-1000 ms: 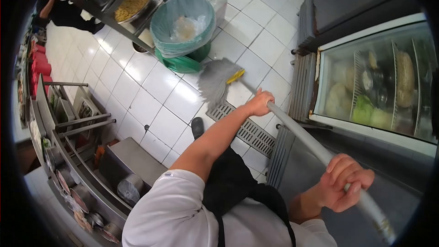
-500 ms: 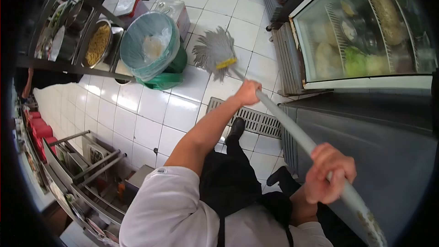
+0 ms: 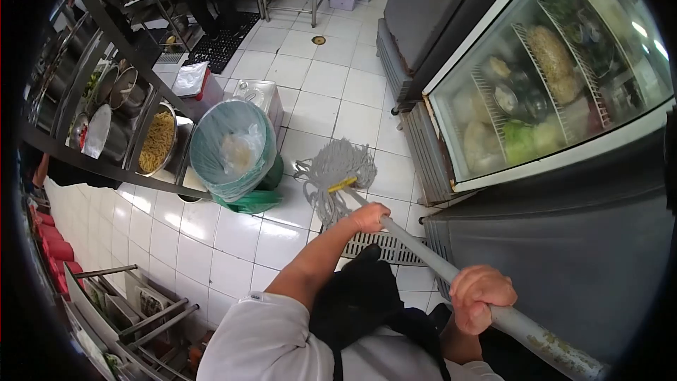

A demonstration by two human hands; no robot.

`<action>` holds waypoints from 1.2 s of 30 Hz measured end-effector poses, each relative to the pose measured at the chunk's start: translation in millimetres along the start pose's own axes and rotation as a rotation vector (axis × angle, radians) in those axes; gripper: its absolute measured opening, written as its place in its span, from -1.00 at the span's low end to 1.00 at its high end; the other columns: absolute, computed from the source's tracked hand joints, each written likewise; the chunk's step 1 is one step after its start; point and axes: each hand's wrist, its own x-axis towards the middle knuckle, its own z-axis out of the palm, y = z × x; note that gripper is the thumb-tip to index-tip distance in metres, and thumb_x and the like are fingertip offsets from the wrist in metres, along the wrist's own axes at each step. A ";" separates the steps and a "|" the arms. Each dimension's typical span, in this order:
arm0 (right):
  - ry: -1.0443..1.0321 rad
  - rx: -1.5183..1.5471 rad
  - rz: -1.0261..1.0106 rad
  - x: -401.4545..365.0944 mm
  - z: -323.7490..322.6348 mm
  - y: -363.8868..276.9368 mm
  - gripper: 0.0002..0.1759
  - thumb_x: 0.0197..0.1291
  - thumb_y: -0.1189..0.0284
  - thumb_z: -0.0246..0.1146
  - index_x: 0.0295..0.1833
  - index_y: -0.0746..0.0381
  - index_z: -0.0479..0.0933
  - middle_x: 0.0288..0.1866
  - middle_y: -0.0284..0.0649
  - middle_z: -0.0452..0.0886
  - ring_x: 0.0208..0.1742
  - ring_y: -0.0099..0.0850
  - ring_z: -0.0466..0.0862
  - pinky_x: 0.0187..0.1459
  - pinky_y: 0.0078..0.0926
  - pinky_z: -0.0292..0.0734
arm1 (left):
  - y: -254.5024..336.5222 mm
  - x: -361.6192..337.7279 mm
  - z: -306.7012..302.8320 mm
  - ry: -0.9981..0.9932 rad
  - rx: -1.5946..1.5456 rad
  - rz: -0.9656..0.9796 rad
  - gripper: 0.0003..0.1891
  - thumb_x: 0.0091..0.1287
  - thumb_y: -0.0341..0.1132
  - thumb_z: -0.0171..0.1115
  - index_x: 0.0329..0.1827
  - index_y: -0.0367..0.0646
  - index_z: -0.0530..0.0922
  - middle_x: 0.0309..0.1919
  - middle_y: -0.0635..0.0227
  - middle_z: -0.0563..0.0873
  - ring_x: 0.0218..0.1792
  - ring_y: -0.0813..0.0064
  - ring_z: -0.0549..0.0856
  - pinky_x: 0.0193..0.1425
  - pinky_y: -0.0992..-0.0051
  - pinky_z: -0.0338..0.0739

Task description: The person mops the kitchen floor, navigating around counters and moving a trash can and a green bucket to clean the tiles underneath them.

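I had both hands wrapped round the mop (image 3: 423,250): the left hand (image 3: 370,217) gripped its pole low, just short of the yellow clamp (image 3: 342,184), and the right hand (image 3: 483,296) was curled tight round it higher up. The strands (image 3: 338,159) lay splayed on the tiles (image 3: 317,109), right of the bin (image 3: 272,173), mostly on the far side of the grate (image 3: 403,254). The clamp end pointed far and left; the pole's long axis slanted down to it from near right. I judged the pole stiff and fairly light, the strands limp and heavier to drag if wet, though I couldn't tell whether they were. Two spaced holds on the smooth stretch looked best, clear of the flaking near end, squeezed firmly against slipping.
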 end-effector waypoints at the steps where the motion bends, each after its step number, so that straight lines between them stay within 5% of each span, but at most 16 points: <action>1: 0.029 0.015 -0.015 1.7 3.9 9.5 -0.74 0.24 0.37 0.33 -0.33 0.29 0.41 -0.76 -0.35 0.39 -0.79 -0.51 0.44 -0.67 -0.44 0.53 | -7.4 2.0 -11.8 0.000 0.013 -0.024 -0.87 0.07 -0.31 0.22 -0.42 -0.19 0.63 -0.39 0.00 0.70 -0.19 -0.10 0.68 -0.01 0.08 0.57; 12: -0.001 0.062 -0.111 116.0 -13.3 224.3 -0.77 0.23 0.44 0.18 -0.40 0.28 0.32 -0.74 -0.35 0.31 -0.79 -0.52 0.35 -0.66 -0.49 0.42 | -177.1 129.0 -155.7 0.323 0.133 -0.189 -0.77 0.23 -0.15 0.29 -0.39 -0.15 0.64 -0.26 0.07 0.71 -0.04 0.02 0.63 0.14 0.03 0.41; 13: 0.016 0.067 -0.103 133.6 -12.9 247.9 -0.77 0.24 0.43 0.18 -0.41 0.28 0.32 -0.74 -0.35 0.32 -0.78 -0.51 0.35 -0.66 -0.48 0.42 | -193.1 144.9 -177.2 0.228 0.057 -0.332 -0.75 0.25 -0.13 0.30 -0.33 -0.14 0.63 -0.03 -0.03 0.67 0.14 -0.01 0.56 0.23 0.00 0.37; 16: -0.057 0.109 -0.063 191.5 -19.3 307.5 -0.76 0.28 0.40 0.16 -0.39 0.28 0.34 -0.74 -0.34 0.33 -0.77 -0.48 0.36 -0.63 -0.44 0.43 | -223.6 179.3 -221.7 0.523 0.197 -0.362 -0.76 0.19 -0.23 0.38 -0.41 -0.20 0.54 -0.09 -0.14 0.61 0.10 -0.17 0.54 0.18 0.09 0.46; 17: -0.067 0.112 -0.056 208.5 -14.9 321.8 -0.76 0.30 0.39 0.16 -0.38 0.28 0.35 -0.74 -0.34 0.33 -0.77 -0.48 0.36 -0.62 -0.44 0.44 | -233.1 187.8 -236.8 0.499 0.149 -0.442 -0.73 0.22 -0.19 0.38 -0.36 -0.20 0.54 0.15 -0.38 0.46 0.28 -0.34 0.38 0.40 0.07 0.32; 21: -0.072 0.115 -0.030 266.9 7.1 362.1 -0.75 0.34 0.37 0.14 -0.37 0.27 0.36 -0.74 -0.35 0.34 -0.76 -0.49 0.37 -0.59 -0.42 0.46 | -253.3 212.4 -296.1 0.471 0.069 -0.518 -0.72 0.29 -0.07 0.32 -0.27 -0.13 0.60 0.30 -0.47 0.33 0.33 -0.38 0.34 0.38 -0.04 0.32; 25: -0.082 0.093 -0.018 326.9 20.3 399.1 -0.72 0.34 0.36 0.15 -0.40 0.27 0.36 -0.74 -0.35 0.33 -0.75 -0.49 0.37 -0.58 -0.40 0.46 | -286.6 237.4 -339.8 0.454 0.118 -0.511 -0.76 0.28 -0.14 0.34 -0.29 -0.13 0.60 0.19 -0.47 0.43 0.28 -0.42 0.36 0.37 -0.05 0.33; 28: -0.026 0.088 -0.030 361.7 34.2 440.3 -0.74 0.32 0.35 0.16 -0.37 0.27 0.35 -0.70 -0.33 0.35 -0.71 -0.49 0.36 -0.56 -0.45 0.41 | -310.5 260.7 -382.8 0.453 0.176 -0.505 -0.79 0.23 -0.19 0.37 -0.27 -0.13 0.61 0.13 -0.27 0.56 0.27 -0.33 0.41 0.34 -0.03 0.37; 29: -0.014 0.059 -0.038 373.7 34.7 455.9 -0.75 0.32 0.34 0.16 -0.35 0.26 0.35 -0.69 -0.34 0.34 -0.71 -0.49 0.35 -0.55 -0.48 0.40 | -319.7 271.6 -401.2 0.409 0.145 -0.544 -0.80 0.16 -0.24 0.40 -0.23 -0.11 0.64 0.00 -0.04 0.68 0.21 -0.15 0.52 0.29 0.04 0.41; 30: -0.009 0.052 -0.042 387.4 42.0 474.0 -0.75 0.32 0.34 0.15 -0.33 0.26 0.35 -0.69 -0.34 0.32 -0.70 -0.50 0.34 -0.54 -0.50 0.39 | -320.8 277.1 -418.3 0.501 0.107 -0.433 -0.88 0.05 -0.35 0.37 -0.40 -0.13 0.62 -0.24 0.05 0.70 -0.05 -0.04 0.61 0.14 0.13 0.47; 31: 0.014 0.104 -0.044 407.6 53.6 487.6 -0.76 0.33 0.33 0.14 -0.29 0.25 0.34 -0.69 -0.36 0.29 -0.69 -0.52 0.32 -0.52 -0.53 0.37 | -357.8 290.7 -418.2 0.561 0.103 -0.413 -0.79 -0.07 -0.43 0.35 -0.31 -0.09 0.66 -0.22 0.12 0.72 -0.02 -0.01 0.62 0.14 0.10 0.48; 32: 0.030 0.160 -0.039 432.0 63.6 499.4 -0.77 0.34 0.32 0.13 -0.24 0.24 0.33 -0.68 -0.37 0.25 -0.68 -0.54 0.30 -0.50 -0.56 0.35 | -341.0 301.6 -449.9 0.494 0.069 -0.517 -0.75 -0.05 -0.45 0.33 -0.24 -0.06 0.68 -0.22 0.12 0.72 0.03 0.01 0.62 0.18 0.07 0.47; 36: -0.068 0.318 0.036 527.6 87.2 554.1 -0.79 0.40 0.31 0.11 -0.19 0.21 0.30 -0.69 -0.42 0.24 -0.69 -0.59 0.28 -0.49 -0.56 0.35 | -364.7 335.4 -518.4 0.617 0.127 -0.410 -0.90 0.13 -0.33 0.25 -0.37 -0.15 0.58 -0.05 -0.08 0.67 0.16 -0.18 0.56 0.25 0.08 0.46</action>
